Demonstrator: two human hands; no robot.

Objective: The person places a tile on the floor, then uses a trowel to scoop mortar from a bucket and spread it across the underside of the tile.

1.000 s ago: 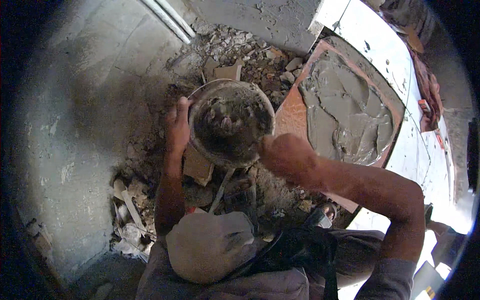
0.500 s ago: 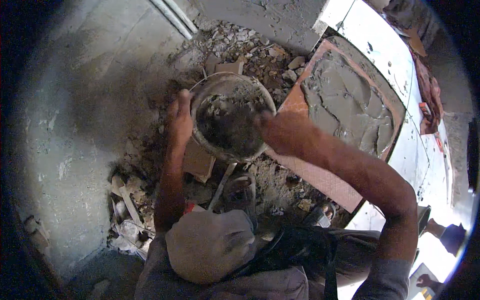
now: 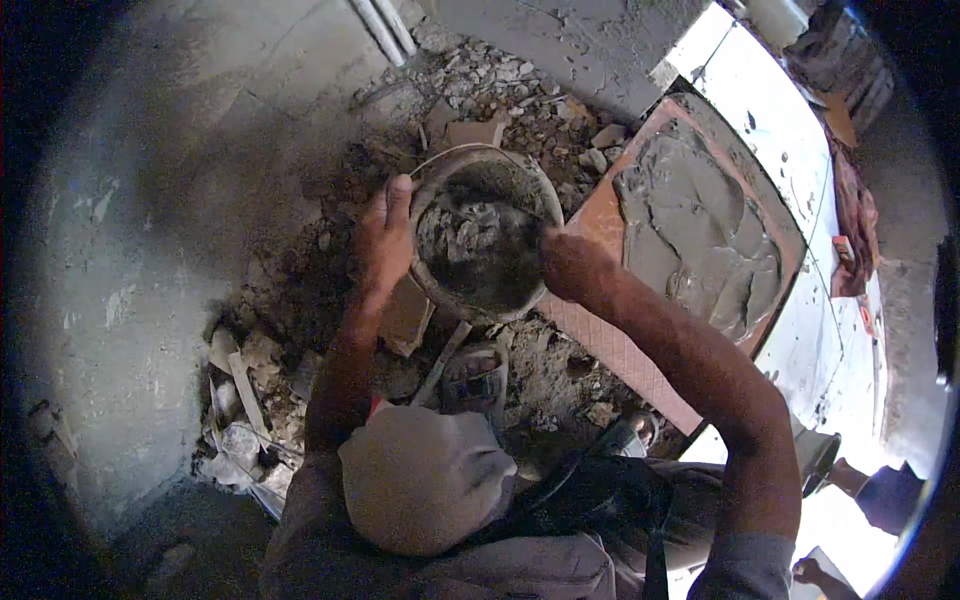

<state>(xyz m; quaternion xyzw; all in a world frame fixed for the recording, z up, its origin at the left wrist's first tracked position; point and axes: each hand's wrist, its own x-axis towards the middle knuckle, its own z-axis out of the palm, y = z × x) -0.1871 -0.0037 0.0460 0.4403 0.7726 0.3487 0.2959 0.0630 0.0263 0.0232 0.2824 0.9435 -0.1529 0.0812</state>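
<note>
Bucket point(image 3: 537, 185) of grey mix point(image 3: 480, 235) over rubble point(image 3: 510, 78), left of mortar-spread tile point(image 3: 602, 225). Left hand point(image 3: 384, 242) grips rim; right hand point(image 3: 580, 266) curled closed opposite, contents hidden. Advisable: brace bucket firmly, work mix off the sides, fold inward.

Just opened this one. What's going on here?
A person has both hands at a round bucket holding a dark grey mix. The left hand is against the bucket's left side, thumb up; the right hand is curled at its right rim, and any tool in it can't be made out. To the right lies an orange tile largely covered with a grey layer. Rubble is strewn beyond the bucket.
</note>
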